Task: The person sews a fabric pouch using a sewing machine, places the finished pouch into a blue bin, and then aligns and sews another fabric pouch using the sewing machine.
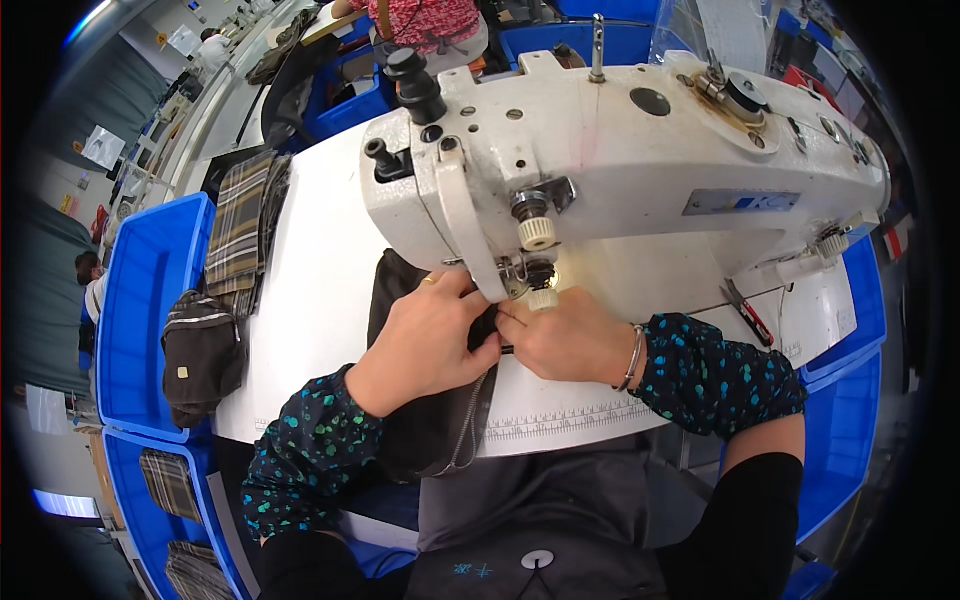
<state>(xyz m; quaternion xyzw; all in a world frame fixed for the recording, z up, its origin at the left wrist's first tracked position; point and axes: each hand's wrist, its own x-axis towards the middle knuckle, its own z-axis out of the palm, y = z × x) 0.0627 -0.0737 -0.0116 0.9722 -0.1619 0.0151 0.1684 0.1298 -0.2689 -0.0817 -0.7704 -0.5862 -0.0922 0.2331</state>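
Note:
A white sewing machine (600, 150) stands across the table in front of me. Under its needle end lies a piece of black fabric (400, 285), with a zipper (470, 415) along its edge hanging over the table's front. My left hand (425, 335) rests on the fabric, fingers bent and pinching it close to the presser foot. From the other side my right hand (570, 338) meets it, its fingertips closed on the same fabric by the needle area. The machine head hides the needle and part of the fingertips.
Snips (750, 315) with red and black handles lie right of the machine arm. Plaid fabric pieces (240, 225) and a dark pouch (203, 350) are at the table's left edge. Blue bins (150, 225) flank the table, and a person in red (430, 22) sits beyond.

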